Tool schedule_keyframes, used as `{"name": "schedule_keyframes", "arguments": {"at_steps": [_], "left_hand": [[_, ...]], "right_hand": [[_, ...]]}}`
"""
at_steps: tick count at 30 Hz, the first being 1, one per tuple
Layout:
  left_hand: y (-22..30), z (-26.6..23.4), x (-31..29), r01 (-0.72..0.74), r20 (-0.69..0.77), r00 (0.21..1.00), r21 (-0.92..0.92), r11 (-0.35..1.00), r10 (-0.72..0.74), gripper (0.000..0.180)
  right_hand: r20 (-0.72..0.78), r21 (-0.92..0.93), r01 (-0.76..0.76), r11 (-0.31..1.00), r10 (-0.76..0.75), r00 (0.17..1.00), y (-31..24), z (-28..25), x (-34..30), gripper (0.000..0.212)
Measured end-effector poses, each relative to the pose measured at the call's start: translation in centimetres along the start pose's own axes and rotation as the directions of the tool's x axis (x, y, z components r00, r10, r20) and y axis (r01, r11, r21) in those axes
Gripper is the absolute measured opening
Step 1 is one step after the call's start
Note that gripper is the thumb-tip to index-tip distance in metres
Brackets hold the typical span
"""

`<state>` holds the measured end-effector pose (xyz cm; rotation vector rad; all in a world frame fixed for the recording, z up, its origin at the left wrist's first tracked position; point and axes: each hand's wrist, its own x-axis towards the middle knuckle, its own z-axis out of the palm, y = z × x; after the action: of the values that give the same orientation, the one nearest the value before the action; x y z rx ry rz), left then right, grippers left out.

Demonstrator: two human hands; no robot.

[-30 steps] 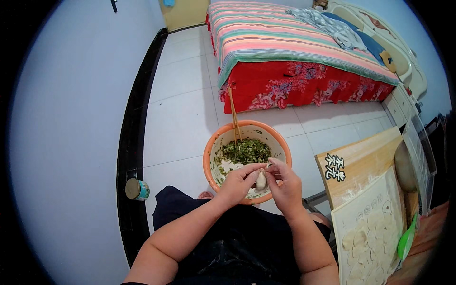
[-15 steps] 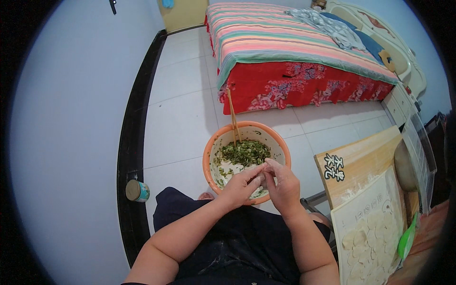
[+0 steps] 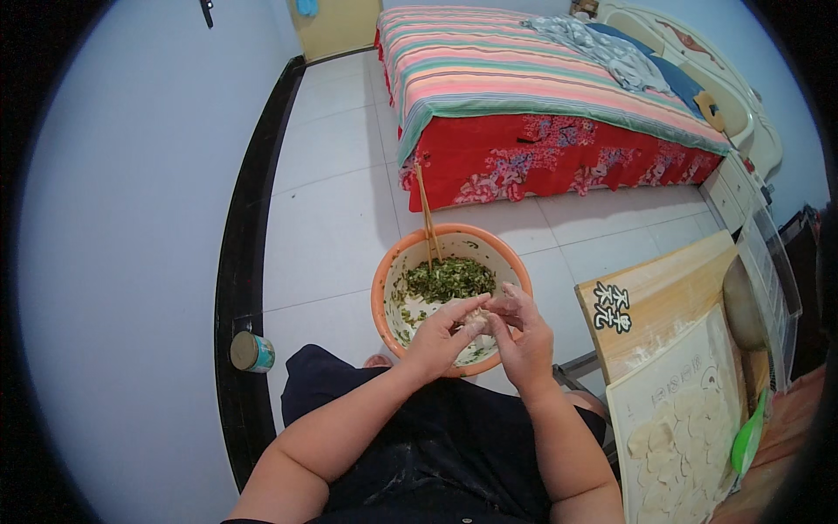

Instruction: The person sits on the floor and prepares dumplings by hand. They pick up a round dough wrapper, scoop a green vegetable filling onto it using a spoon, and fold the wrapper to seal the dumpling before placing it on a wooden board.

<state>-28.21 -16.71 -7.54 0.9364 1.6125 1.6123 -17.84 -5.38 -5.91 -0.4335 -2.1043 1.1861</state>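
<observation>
Above the near side of a deep orange-rimmed basin (image 3: 380,301), my two floury hands meet around a small pale dumpling (image 3: 477,318). My left hand (image 3: 436,342) cups it, while the thumb and fingers of my right hand (image 3: 527,348) pinch its edge. Most of the dumpling is hidden by fingers. Chopped green filling (image 3: 449,279) lies inside the basin, and a pair of wooden chopsticks (image 3: 427,214) stands in it, leaning on the far rim. To my right, round dough wrappers (image 3: 681,445) cover much of a white floured mat.
Under the mat is a wooden board (image 3: 668,284). A metal bowl (image 3: 745,306), a clear plastic cover (image 3: 775,288) and a green scoop (image 3: 748,441) sit along its right side. A tin can (image 3: 253,352) stands by the left wall. The bed (image 3: 559,162) is ahead.
My right fingers have lifted and spread slightly, and more of the pale dough shows between my hands. The basin and board look unchanged.
</observation>
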Motion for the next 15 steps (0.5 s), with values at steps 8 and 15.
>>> {"name": "schedule_keyframes", "arguments": {"at_steps": [8,15], "left_hand": [[0.4,0.1,0.0,-0.127,0.044,0.992,0.154,0.98,0.122,0.037],[-0.3,-0.4,0.4,0.075,0.01,0.997,-0.111,0.991,-0.075,0.039]], "right_hand": [[-0.009,-0.165,0.171,0.971,-0.175,0.984,0.6,-0.2,0.1,0.041],[-0.034,0.07,-0.061,0.996,0.064,0.997,-0.6,0.0,0.1,0.039]]}}
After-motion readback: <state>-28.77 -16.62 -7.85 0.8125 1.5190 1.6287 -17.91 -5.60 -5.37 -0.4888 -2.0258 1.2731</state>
